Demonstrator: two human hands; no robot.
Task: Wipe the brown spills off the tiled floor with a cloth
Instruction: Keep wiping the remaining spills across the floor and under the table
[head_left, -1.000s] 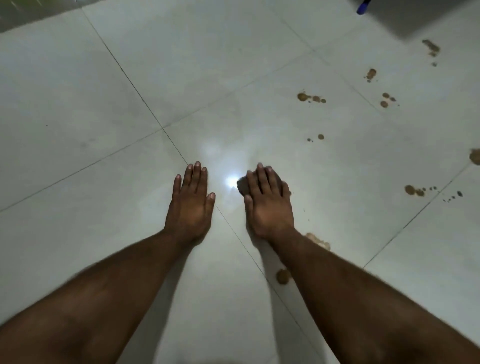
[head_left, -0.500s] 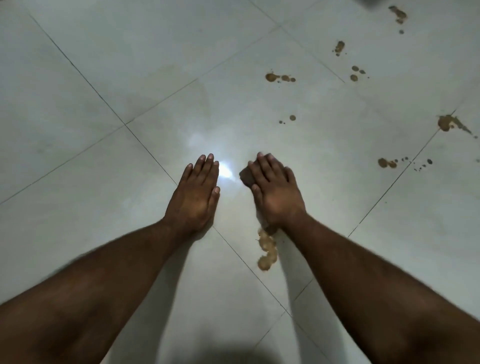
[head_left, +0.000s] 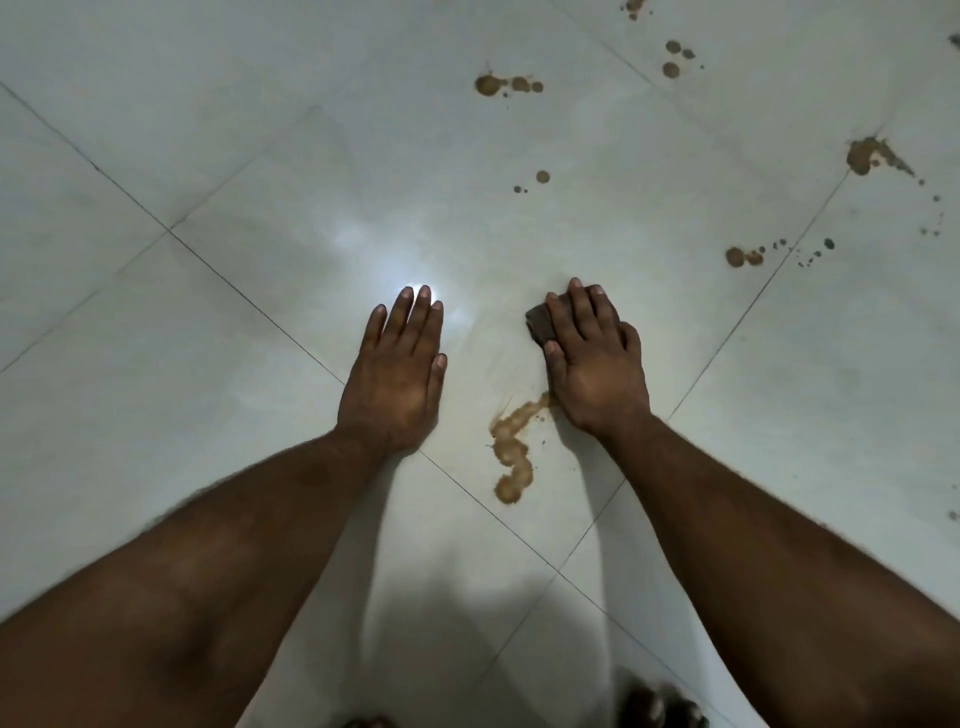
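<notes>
Head view: nearest the person, a long brown smear (head_left: 511, 457) lies on the tiled floor (head_left: 208, 130), its far end touching the heel of the right hand (head_left: 592, 364). Step in hand, by judgement: wiping this smear. The next move calls for drawing the cloth (head_left: 540, 325) back over it. That hand presses flat on the dark cloth, fingers straight, grasping nothing. Left of the smear, the left hand (head_left: 397, 379) rests flat, released. Beyond the cloth, further brown spots (head_left: 488, 85) remain.
</notes>
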